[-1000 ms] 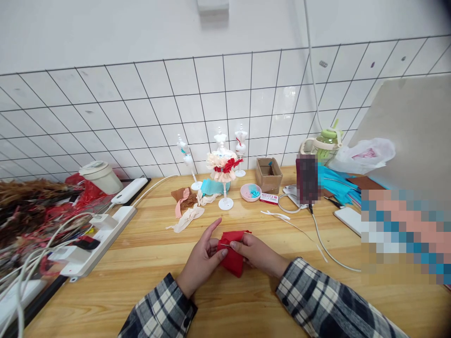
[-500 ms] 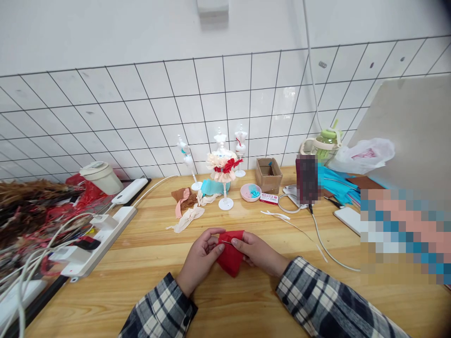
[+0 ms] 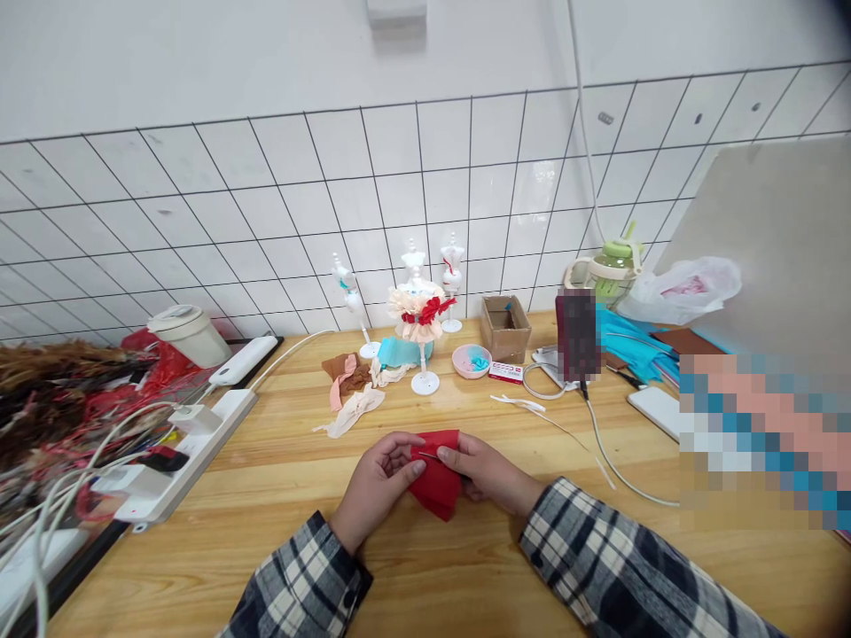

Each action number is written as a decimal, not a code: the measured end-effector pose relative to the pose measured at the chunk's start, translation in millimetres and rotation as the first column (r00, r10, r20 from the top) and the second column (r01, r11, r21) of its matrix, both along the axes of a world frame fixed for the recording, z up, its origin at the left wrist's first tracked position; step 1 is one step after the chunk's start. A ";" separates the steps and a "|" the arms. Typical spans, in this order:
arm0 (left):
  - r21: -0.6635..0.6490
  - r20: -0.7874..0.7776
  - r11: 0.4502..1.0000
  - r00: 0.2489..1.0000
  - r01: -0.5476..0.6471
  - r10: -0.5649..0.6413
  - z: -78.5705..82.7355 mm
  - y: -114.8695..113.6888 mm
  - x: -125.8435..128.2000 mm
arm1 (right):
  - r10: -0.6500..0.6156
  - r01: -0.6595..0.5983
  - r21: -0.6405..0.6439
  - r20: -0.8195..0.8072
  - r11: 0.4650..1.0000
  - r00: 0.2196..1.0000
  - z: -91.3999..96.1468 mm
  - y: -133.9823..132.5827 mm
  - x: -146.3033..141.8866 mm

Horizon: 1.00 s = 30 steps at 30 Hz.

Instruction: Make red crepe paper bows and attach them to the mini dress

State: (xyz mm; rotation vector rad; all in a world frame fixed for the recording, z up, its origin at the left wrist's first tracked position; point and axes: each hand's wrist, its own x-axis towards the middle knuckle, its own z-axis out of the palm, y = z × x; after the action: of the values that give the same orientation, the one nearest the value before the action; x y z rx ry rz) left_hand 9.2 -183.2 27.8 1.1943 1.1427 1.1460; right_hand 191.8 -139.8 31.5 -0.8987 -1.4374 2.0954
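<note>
A piece of red cloth [image 3: 435, 494] is stretched between my two hands above the wooden table. My left hand [image 3: 380, 478] pinches its left edge, thumb in front and fingers curled behind. My right hand [image 3: 484, 470] grips the upper right part, with the thumb on the front. A thin needle [image 3: 427, 455] lies across the cloth, its right end under my right thumb. Whether its tip pierces the cloth I cannot tell. Behind the hands stands a small white dress form [image 3: 425, 379] wearing a cream ruffled skirt [image 3: 417, 331] with a red bow [image 3: 435, 309].
Two more dress forms [image 3: 355, 306] [image 3: 452, 283] stand near the tiled wall. Cloth scraps [image 3: 355, 412], a pink bowl [image 3: 464, 366], a cardboard box [image 3: 506, 341] and white strips [image 3: 519, 404] lie behind my hands. A power strip [image 3: 192, 461] with cables is left; a phone [image 3: 577, 335] stands right.
The red cloth's lower end has shifted slightly to the right. Both hands keep their grip in almost the same place, and the whole view has moved a little.
</note>
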 end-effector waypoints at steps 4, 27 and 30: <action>-0.001 -0.023 1.000 1.000 -0.001 0.001 -2.4 1.2 -0.6 | 0.003 -0.003 0.008 0.003 1.000 1.000 -4.9 -0.7 0.1; -0.019 -0.042 0.999 0.998 0.050 -0.051 -0.8 1.2 2.9 | 0.001 -0.002 0.025 0.032 1.000 0.999 -7.9 -4.9 -4.4; -0.023 -0.047 0.999 0.998 0.047 -0.048 -0.6 0.9 2.9 | 0.005 -0.005 0.025 0.031 1.000 0.999 -6.7 -5.3 -4.6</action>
State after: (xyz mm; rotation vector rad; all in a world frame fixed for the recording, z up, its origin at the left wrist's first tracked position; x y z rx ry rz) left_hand 12.1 -182.3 27.2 1.2317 1.1536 1.0718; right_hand 187.1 -145.2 24.8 -0.9229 -1.4800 2.0708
